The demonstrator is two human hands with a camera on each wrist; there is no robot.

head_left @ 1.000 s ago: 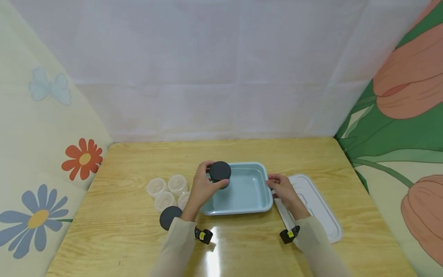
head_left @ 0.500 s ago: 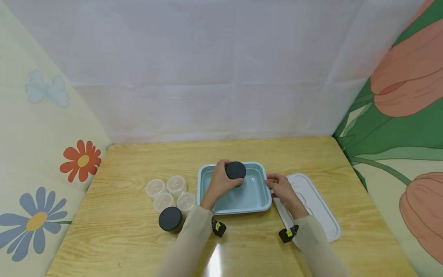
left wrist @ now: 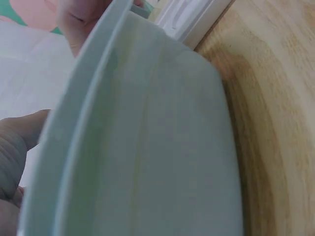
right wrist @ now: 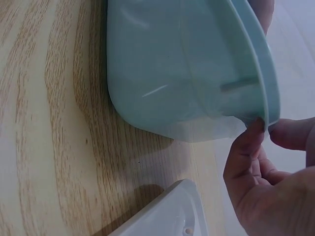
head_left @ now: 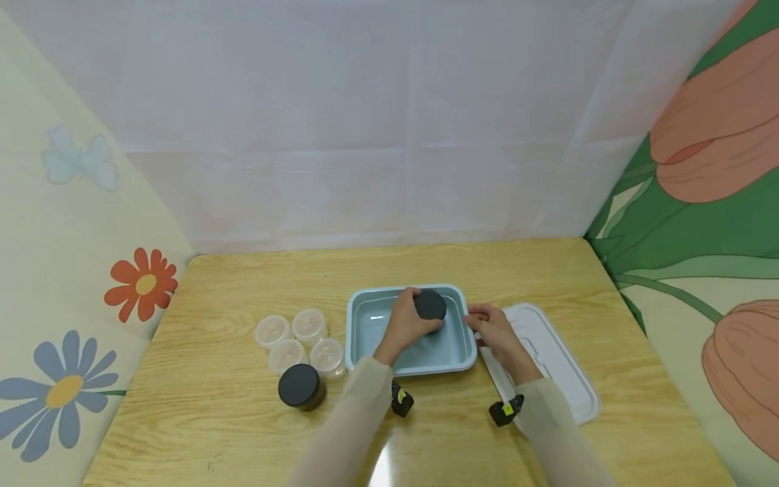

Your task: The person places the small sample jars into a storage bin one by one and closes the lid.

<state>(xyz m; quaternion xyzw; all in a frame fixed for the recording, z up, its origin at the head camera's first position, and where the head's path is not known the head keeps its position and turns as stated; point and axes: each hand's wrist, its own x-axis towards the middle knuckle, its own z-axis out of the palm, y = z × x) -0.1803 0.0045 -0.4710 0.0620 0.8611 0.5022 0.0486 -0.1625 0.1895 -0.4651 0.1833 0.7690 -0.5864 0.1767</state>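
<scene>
A light blue rectangular plastic tub (head_left: 349,331) stands in the middle of the table. Inside its right half is a round jar with a black lid (head_left: 431,304), which my left hand (head_left: 403,326) grips around the side. Whether the jar touches the tub's floor cannot be told. At the tub's right end, my right hand (head_left: 499,337) pinches the rim between thumb and fingers, plainest in the right wrist view. In the left wrist view the tub's outer wall (left wrist: 167,132) hides the jar and part of my left hand.
Left of the tub are several clear round containers (head_left: 287,354) in a cluster. A second black-lidded jar (head_left: 301,385) stands in front of them. The white rectangular lid (head_left: 566,368) lies right of the tub, partly under my right forearm.
My left hand has carried the black-lidded jar rightward across the tub, from its left side into its right half, and lower. My right hand has kept its place on the rim.
</scene>
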